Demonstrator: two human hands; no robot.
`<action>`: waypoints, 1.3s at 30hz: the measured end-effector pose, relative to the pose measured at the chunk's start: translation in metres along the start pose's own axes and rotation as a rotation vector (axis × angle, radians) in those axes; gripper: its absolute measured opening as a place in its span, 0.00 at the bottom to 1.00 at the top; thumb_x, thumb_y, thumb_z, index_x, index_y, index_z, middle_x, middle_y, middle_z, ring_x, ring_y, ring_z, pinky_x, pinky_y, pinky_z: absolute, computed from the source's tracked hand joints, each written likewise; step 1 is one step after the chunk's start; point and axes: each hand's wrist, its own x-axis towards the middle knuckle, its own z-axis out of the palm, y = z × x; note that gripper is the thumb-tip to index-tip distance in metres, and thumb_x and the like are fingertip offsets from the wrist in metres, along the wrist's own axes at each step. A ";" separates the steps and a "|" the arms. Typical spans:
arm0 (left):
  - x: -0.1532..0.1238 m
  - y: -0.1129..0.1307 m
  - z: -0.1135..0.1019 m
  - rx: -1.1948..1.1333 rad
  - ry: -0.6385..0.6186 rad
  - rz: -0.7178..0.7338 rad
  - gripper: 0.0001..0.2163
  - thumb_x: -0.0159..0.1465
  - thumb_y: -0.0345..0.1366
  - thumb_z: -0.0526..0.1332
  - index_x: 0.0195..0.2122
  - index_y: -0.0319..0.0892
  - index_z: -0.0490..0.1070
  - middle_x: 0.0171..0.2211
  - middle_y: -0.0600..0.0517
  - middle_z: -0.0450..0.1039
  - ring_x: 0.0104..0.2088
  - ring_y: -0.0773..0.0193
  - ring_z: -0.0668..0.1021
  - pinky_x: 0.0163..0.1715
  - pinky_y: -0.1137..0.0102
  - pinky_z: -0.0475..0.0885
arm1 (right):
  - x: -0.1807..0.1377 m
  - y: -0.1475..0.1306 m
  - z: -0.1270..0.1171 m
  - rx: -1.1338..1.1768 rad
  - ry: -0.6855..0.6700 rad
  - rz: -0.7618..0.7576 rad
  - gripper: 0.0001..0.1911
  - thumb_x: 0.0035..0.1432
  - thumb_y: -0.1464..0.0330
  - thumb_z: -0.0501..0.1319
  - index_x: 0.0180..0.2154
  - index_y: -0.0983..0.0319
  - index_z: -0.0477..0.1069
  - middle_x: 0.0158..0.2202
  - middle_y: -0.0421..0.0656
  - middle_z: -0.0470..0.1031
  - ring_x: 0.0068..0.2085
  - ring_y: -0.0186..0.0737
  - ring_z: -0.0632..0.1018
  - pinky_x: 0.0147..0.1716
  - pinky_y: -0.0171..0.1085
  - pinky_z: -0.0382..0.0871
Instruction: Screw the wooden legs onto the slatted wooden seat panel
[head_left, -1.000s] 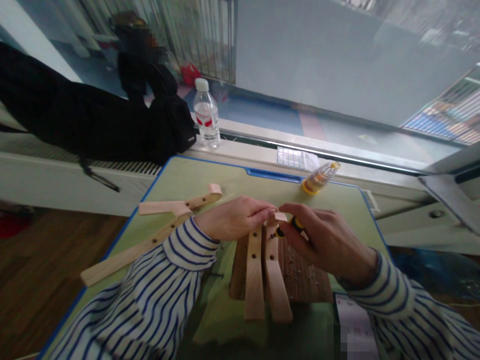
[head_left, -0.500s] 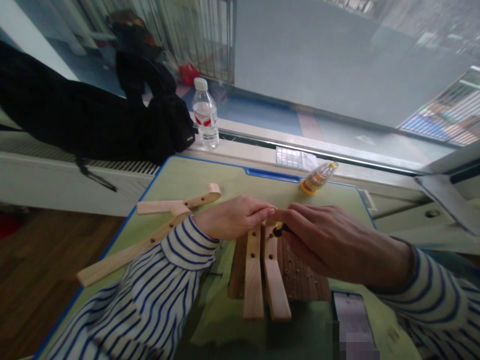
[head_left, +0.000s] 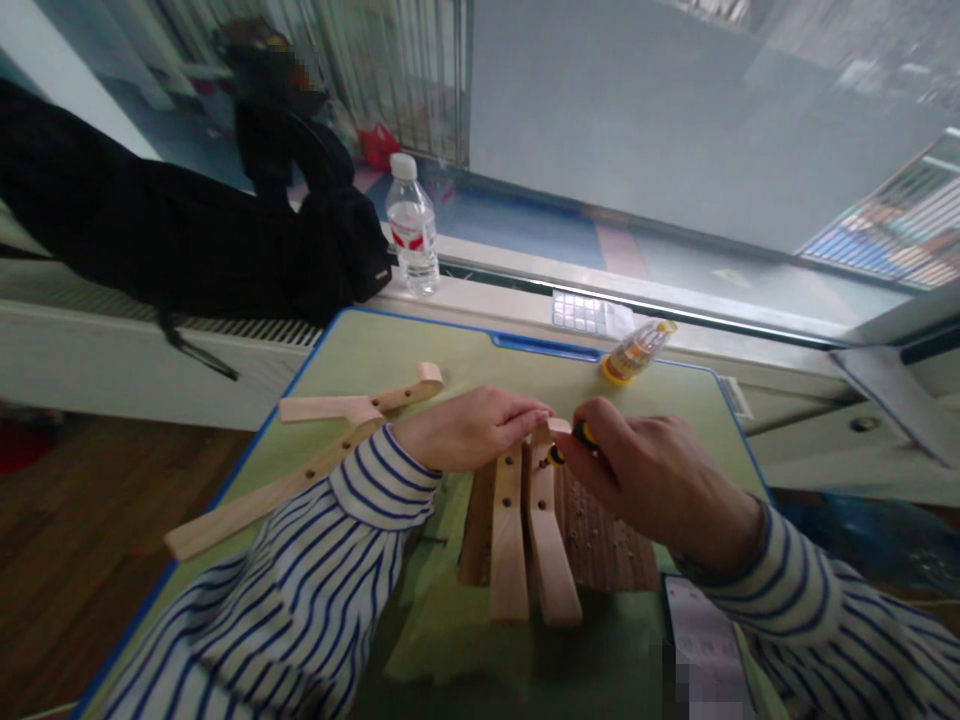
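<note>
Head view: reaching forward with the left hand, back uppermost, clasping the far ends of two hooks laid over the board; with the right hand, curled inward, gripping a slanted screwdriver near the right-hand hook's upper hole.

Vs 0.5 s ago: right hand has rolled round, wrist now lower and further left in view. Its index finger no longer hides the far end of the right-hand wooden piece; that end shows again. Handle of the black-and-yellow tool, covered then, is back in sight. Right sleeve has swung in, now over the phone's upper right corner.
</note>
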 end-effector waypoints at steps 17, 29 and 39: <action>-0.002 0.002 -0.002 0.039 0.047 0.036 0.17 0.65 0.42 0.47 0.35 0.40 0.73 0.30 0.54 0.74 0.31 0.66 0.73 0.32 0.75 0.63 | 0.004 0.002 -0.030 0.101 -0.294 -0.255 0.14 0.63 0.65 0.44 0.47 0.63 0.60 0.36 0.44 0.71 0.32 0.36 0.71 0.28 0.36 0.56; -0.002 -0.002 0.001 0.019 0.056 0.034 0.17 0.65 0.42 0.46 0.38 0.42 0.73 0.33 0.53 0.76 0.34 0.65 0.75 0.34 0.74 0.64 | 0.004 0.004 -0.023 -0.009 -0.227 -0.123 0.14 0.63 0.59 0.45 0.35 0.62 0.61 0.21 0.39 0.67 0.19 0.30 0.63 0.21 0.36 0.43; 0.001 0.000 0.003 0.052 0.081 0.050 0.16 0.65 0.39 0.47 0.45 0.42 0.72 0.42 0.50 0.75 0.41 0.63 0.75 0.39 0.73 0.66 | 0.002 -0.005 -0.022 -0.201 -0.132 -0.034 0.22 0.63 0.54 0.40 0.31 0.62 0.63 0.15 0.39 0.63 0.15 0.28 0.54 0.20 0.37 0.37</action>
